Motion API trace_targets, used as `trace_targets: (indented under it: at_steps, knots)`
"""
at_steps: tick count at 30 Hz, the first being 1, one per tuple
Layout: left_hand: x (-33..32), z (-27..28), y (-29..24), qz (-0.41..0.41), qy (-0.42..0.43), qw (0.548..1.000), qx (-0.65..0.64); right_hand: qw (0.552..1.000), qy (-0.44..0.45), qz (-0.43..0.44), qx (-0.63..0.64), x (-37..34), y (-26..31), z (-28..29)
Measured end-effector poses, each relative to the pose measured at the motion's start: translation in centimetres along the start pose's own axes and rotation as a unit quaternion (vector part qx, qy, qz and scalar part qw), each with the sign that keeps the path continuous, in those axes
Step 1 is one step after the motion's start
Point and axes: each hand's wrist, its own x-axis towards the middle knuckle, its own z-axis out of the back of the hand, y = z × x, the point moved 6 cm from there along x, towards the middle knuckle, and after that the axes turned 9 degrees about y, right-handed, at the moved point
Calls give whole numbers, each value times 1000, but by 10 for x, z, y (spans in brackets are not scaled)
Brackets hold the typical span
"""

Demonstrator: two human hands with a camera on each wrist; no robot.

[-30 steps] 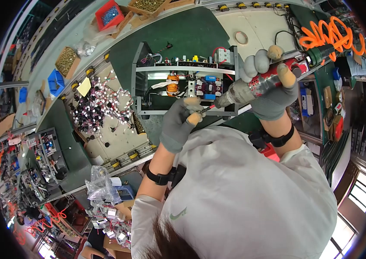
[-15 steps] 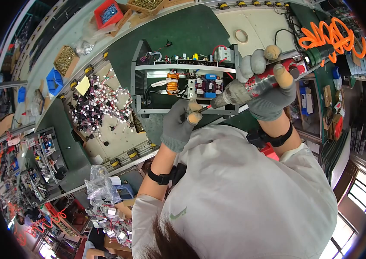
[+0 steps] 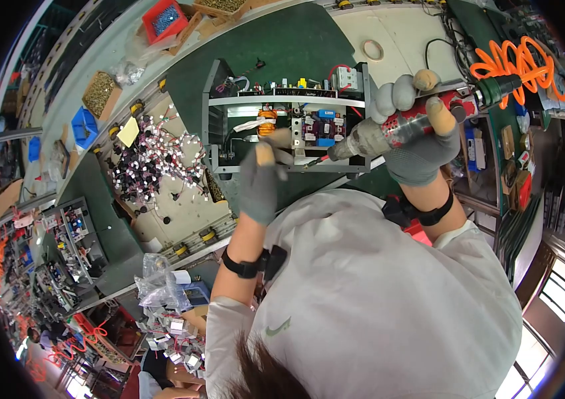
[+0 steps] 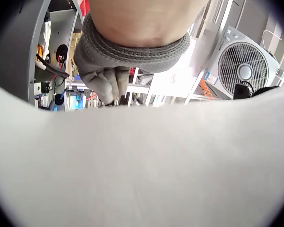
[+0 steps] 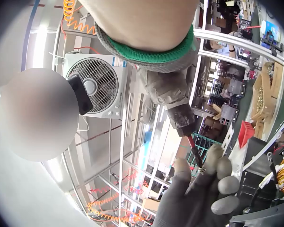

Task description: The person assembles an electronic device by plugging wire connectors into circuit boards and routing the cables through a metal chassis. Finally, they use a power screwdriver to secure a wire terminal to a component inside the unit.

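Note:
My gloved right hand [image 3: 422,156] grips a red and grey air screwdriver [image 3: 389,133] over the right part of an open metal case [image 3: 282,102]. The driver's long bit [image 3: 316,161] points left along the near side of the case. My gloved left hand [image 3: 260,186], blurred, is just left of the bit tip. In the right wrist view its thumb and fingers are spread around the tip, where a small shiny screw-like piece [image 5: 201,169] shows. Inside the case are an orange copper coil [image 3: 267,123] and a board with blue parts [image 3: 326,130].
A pile of wired connectors [image 3: 156,163] lies left of the case. Behind it are a red bin [image 3: 165,21], a blue bin [image 3: 85,128] and a box of brass-coloured screws [image 3: 101,94]. The driver's coiled orange hose [image 3: 512,63] runs off to the right.
The left hand has moved left, away from the driver's bit, and its fingers have loosened. More of the bit now shows. The right hand keeps its grip and has barely moved.

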Motion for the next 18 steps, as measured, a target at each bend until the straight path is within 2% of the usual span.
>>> trace_targets:
  at_steps: [1,2,4,5,6,8,9,11,12,14,15,17,18]
  knots:
    - [5,17,7,32,-41,997,53,1000,-11,4,0,0,0,3]
    - [11,24,15,32,-42,997,54,1000,-21,9,1,-1,1,6]
    - [25,35,38,63,-33,969,239,999,-37,10,5,0,2,7]
    - [31,35,60,70,1,985,158,999,-51,9,5,-1,2,10]
    - [35,37,65,71,2,985,157,998,-65,8,5,-2,3,12]
    - [46,31,72,36,87,962,255,997,-76,4,-2,-4,4,16]
    - [52,33,77,35,88,962,255,996,-86,0,-7,-4,4,18]
    - [61,36,79,-46,81,968,232,996,-90,-2,-15,-4,5,19]
    - [63,34,75,-45,81,968,232,995,-94,-5,-21,-4,5,19]
    - [67,28,72,4,97,927,362,995,-100,-7,-15,-4,5,22]
    - [70,24,67,5,97,927,361,994,-106,-9,-9,-4,4,24]
    - [73,31,64,93,12,887,451,993,-117,-14,-17,-4,4,27]
    - [75,29,64,94,14,888,451,991,-127,-18,-25,-5,4,30]
